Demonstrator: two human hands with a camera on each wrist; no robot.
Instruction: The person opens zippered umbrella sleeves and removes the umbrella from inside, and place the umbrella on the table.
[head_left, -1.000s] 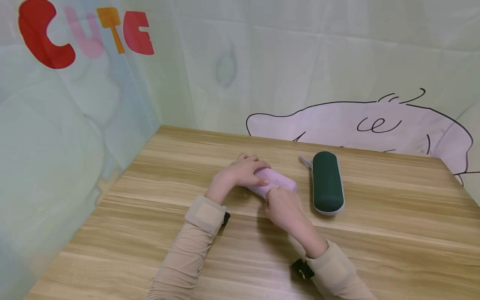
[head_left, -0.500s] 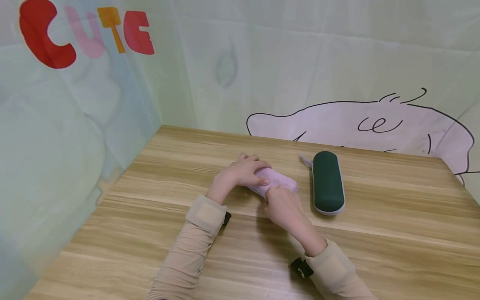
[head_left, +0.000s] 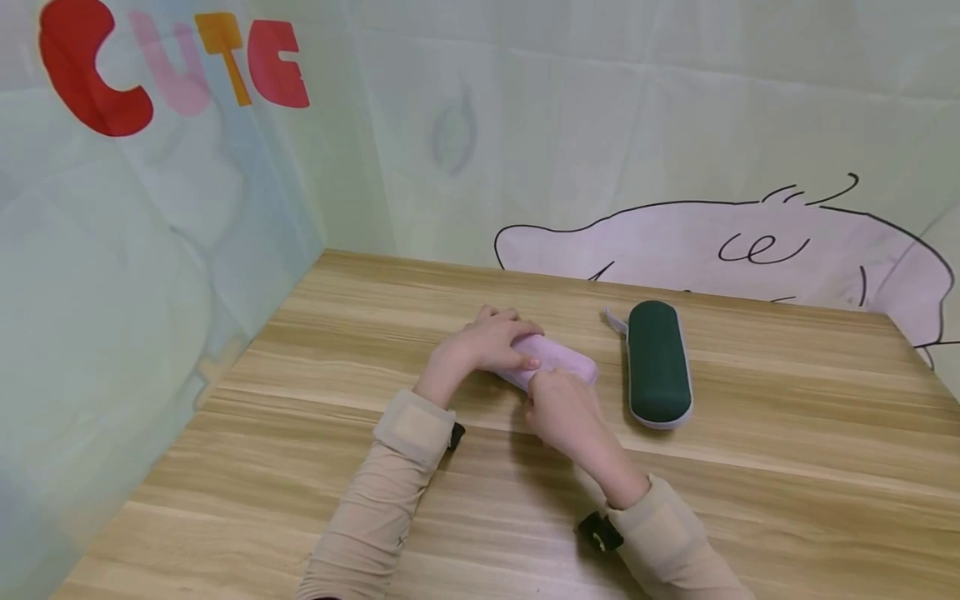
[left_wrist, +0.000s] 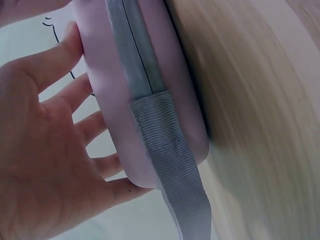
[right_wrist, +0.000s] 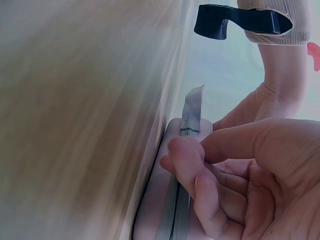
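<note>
My left hand (head_left: 480, 346) curled over the pink case (head_left: 558, 360) mid-counter (head_left: 787, 467); my right hand (head_left: 562, 408) pinched its zipper seam. The green case (head_left: 657, 364) lay just beside, counter edges well apart.

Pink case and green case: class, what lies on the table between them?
Nothing. In the head view a bare strip of table separates the pink case from the green case; they lie apart.
</note>
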